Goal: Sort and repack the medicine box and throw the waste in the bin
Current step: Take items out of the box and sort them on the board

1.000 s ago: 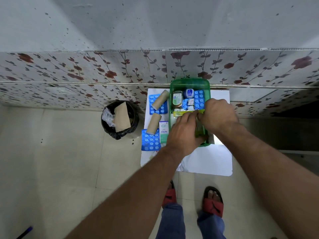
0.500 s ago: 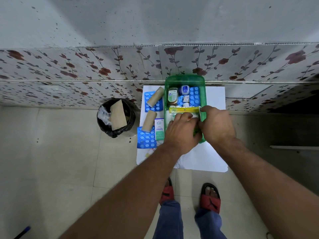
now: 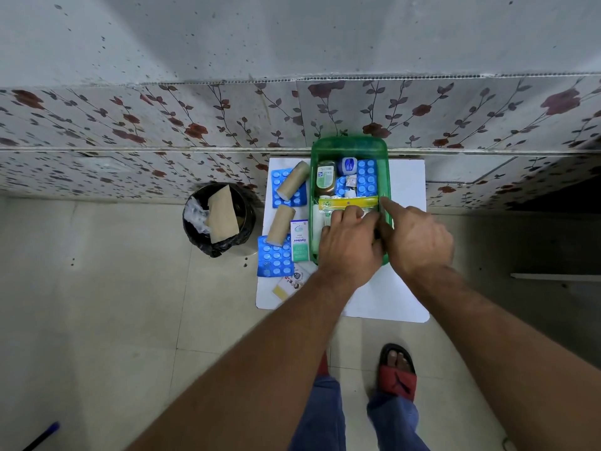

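Observation:
The green medicine box (image 3: 349,146) stands on a white board (image 3: 408,190) against the wall. Inside it are a brown bottle (image 3: 325,179), a small blue jar (image 3: 348,165), a blue blister pack (image 3: 367,177) and a clear packet with a yellow top (image 3: 348,202) lying across the middle. My left hand (image 3: 349,245) is inside the box with its fingertips curled on the packet. My right hand (image 3: 419,239) is over the box's right wall. Its index finger is stretched out to the packet's right end, and what its other fingers hold is hidden.
Left of the box lie two blue blister packs (image 3: 273,260), two tan rolls (image 3: 280,228), a small white-green carton (image 3: 300,237) and sachets (image 3: 291,281). A black bin (image 3: 218,247) on the floor holds cardboard and plastic. My sandalled feet are below the board.
The yellow-topped packet has settled flat across the box. My right index finger has stretched out along the right wall, and my left fingers have come down onto the packet.

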